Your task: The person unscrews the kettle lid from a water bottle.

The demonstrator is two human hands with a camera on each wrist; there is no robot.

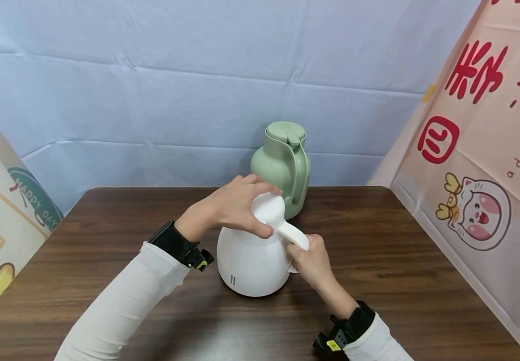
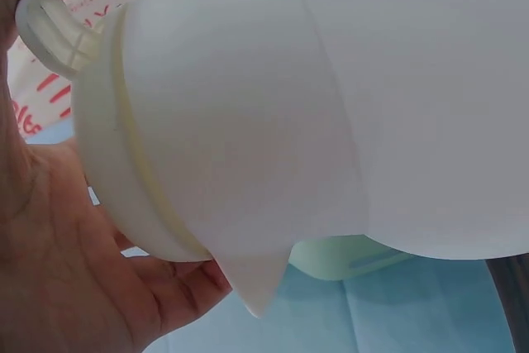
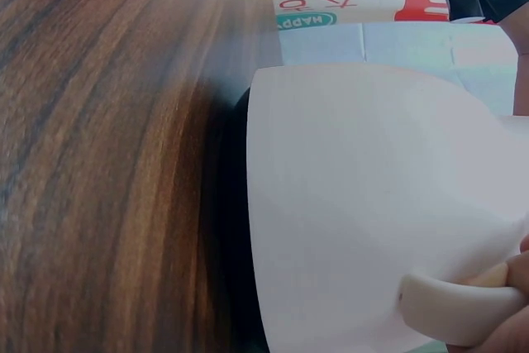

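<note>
A white thermos jug stands upright on the wooden table. My left hand reaches over its top, thumb and fingers spread around the round white lid. In the left wrist view, the lid has a small tab close to the thumb, and the fingers go behind its far side near the pointed spout. On the jug's right side, my right hand grips the handle. The handle's lower end shows in the right wrist view, with fingers behind it.
Behind the white jug, a green thermos jug stands near the back of the table, its handle facing front right. A pale blue cloth hangs behind the table, and printed cloths hang at both sides.
</note>
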